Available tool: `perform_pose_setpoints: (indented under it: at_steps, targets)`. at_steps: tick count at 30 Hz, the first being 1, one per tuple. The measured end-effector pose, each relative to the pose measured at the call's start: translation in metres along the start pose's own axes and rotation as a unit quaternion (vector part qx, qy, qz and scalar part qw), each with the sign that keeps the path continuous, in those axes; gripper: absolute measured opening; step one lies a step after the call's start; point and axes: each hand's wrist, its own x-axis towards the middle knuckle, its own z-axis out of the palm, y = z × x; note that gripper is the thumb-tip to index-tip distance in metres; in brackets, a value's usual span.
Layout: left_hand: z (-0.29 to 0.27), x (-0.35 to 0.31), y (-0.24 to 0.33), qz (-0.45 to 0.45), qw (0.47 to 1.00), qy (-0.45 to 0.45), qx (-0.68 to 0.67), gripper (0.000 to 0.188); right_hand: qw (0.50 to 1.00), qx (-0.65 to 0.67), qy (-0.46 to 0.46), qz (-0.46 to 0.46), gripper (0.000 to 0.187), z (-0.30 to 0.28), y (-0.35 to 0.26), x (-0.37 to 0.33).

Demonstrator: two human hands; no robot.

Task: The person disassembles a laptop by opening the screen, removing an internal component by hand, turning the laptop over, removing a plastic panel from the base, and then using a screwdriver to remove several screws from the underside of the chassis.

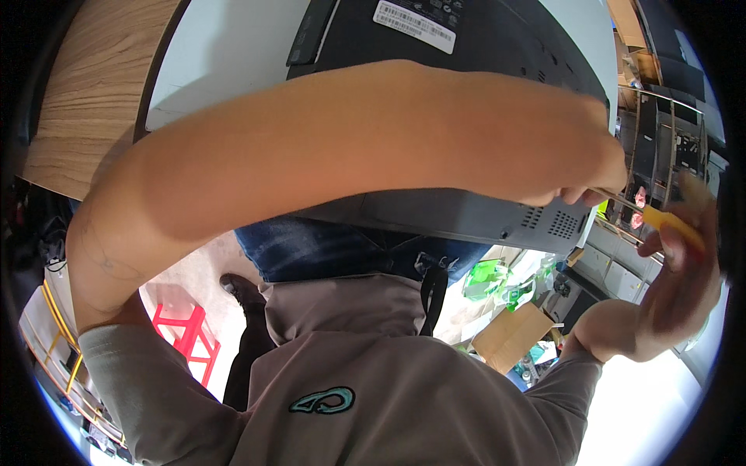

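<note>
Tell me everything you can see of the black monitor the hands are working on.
The monitor shows its back: a dark plastic shell with a white sticker near the top and vent slots at its lower right corner. It lies tilted over the person's lap, against a white surface. The left forearm crosses over it, and the left hand pinches at its right edge. The right hand holds a yellow-handled screwdriver beside that corner. Its screen side is hidden.

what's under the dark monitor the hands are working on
Below the dark monitor, blue jeans, a red stool, a cardboard box and green bags show. The left forearm covers the monitor's middle.
</note>
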Motion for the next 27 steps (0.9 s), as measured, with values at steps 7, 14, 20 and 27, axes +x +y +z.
perform_pose_setpoints:
  at_steps: [7, 14, 20, 27]
  targets:
    - [-0.001, 0.007, -0.003, 0.033, 0.998, 0.052, 0.032, 0.009, 0.992, -0.024, 0.083, -0.095, 0.044, 0.015, -0.024, 0.007]
    - [-0.006, 0.009, 0.000, 0.011, 1.000, 0.012, 0.009, 0.010, 0.994, 0.002, 0.069, -0.084, 0.039, 0.010, -0.023, 0.027]
    - [0.004, 0.001, 0.003, 0.009, 0.996, 0.037, 0.075, 0.008, 0.996, 0.011, 0.092, -0.022, 0.033, 0.021, -0.018, 0.017]
    - [-0.006, 0.011, 0.002, 0.023, 0.999, 0.011, 0.028, 0.007, 0.992, 0.059, 0.088, -0.071, 0.033, 0.007, -0.031, 0.026]
